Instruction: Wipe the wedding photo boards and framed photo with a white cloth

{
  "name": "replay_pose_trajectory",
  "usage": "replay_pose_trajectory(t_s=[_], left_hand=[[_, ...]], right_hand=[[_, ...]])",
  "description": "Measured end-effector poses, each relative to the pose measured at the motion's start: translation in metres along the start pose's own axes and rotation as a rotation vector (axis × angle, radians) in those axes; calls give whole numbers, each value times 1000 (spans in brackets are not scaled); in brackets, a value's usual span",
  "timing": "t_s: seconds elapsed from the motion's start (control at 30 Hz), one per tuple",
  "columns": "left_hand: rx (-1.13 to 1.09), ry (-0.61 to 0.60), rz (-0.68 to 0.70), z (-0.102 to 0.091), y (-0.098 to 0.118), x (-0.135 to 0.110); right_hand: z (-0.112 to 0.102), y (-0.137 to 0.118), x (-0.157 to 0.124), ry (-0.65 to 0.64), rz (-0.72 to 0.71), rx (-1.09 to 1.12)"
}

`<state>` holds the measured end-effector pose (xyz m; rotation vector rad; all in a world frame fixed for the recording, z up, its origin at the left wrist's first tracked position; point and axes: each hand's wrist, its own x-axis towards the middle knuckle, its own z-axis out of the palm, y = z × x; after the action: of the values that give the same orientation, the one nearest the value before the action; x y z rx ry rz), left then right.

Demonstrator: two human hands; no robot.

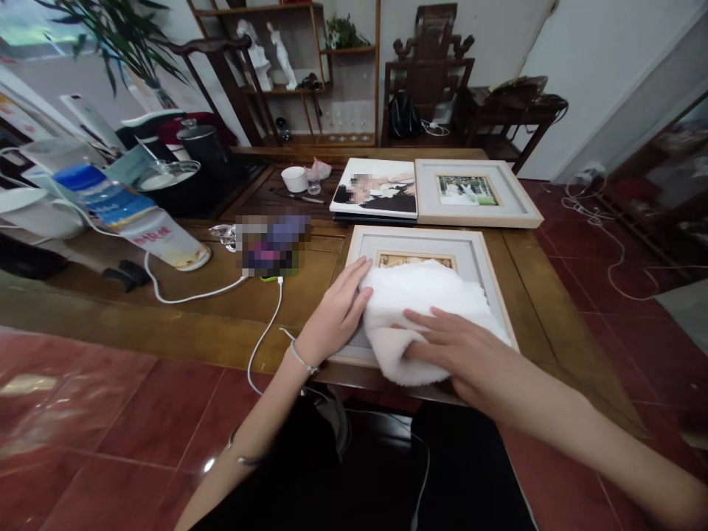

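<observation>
A light wooden picture frame (489, 259) lies flat at the table's near edge, mostly covered by a white fluffy cloth (425, 295). Beyond the cloth, the top of a small ornate inner picture (414, 261) shows. My left hand (340, 306) rests on the frame's left side with fingers stretched out, at the cloth's edge. On the cloth lies my right hand (450, 343); some of its fingers are tucked into a fold, gripping it. The rest of the picture is hidden beneath the cloth.
Behind are a second frame (520, 199) and a photo album (373, 188). Left of my hands, a phone-like pixelated object (271, 247) has white charging cables (259, 346). Farther left stand a blue-capped bottle (138, 221) and a dark pot (204, 151). A white cup (295, 179) sits mid-table.
</observation>
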<state>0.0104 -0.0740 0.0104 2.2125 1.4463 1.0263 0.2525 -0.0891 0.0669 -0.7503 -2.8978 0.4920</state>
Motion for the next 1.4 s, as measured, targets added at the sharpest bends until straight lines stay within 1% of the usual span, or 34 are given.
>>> replay_pose_trajectory(t_s=[0.07, 0.13, 0.23, 0.3, 0.33, 0.4, 0.53, 0.6, 0.67, 0.73, 0.83, 0.97, 1.07, 1.17, 1.23, 1.3, 1.4], left_hand=[[9, -33, 28, 1, 0, 1], [8, -54, 51, 2, -1, 1], [3, -50, 66, 3, -2, 1], [2, -50, 74, 3, -3, 1], [3, -52, 77, 3, -3, 1], [5, -57, 80, 3, -2, 2], [1, -61, 86, 1, -1, 3], [7, -63, 74, 1, 0, 3], [23, -59, 57, 1, 0, 3], [38, -52, 50, 1, 0, 3], [35, -51, 64, 2, -1, 3], [27, -29, 84, 4, -3, 3], [20, -25, 83, 5, -5, 2], [17, -23, 81, 6, -7, 1], [11, -19, 81, 6, -8, 1], [8, -18, 81, 6, -8, 1], [13, -25, 81, 6, -9, 1]], right_hand=[[-7, 12, -3, 40, 72, -49], [-14, 26, 2, 101, 137, -135], [-22, 46, 19, 215, 239, -262], [-25, 55, 36, 281, 279, -311], [-26, 59, 45, 306, 277, -325], [-25, 64, 64, 312, 225, -336], [-10, 64, 99, 238, 59, -346], [-1, 61, 109, 222, -6, -358], [5, 58, 113, 205, -39, -374], [8, 58, 110, 190, -46, -393], [8, 64, 99, 184, -21, -446], [9, 76, 76, 186, 0, -550], [7, 84, 57, 212, -23, -603], [1, 91, 35, 244, -44, -634], [-7, 96, 20, 292, -41, -662], [-15, 103, 6, 383, -8, -699], [-25, 115, -6, 509, 116, -731]])
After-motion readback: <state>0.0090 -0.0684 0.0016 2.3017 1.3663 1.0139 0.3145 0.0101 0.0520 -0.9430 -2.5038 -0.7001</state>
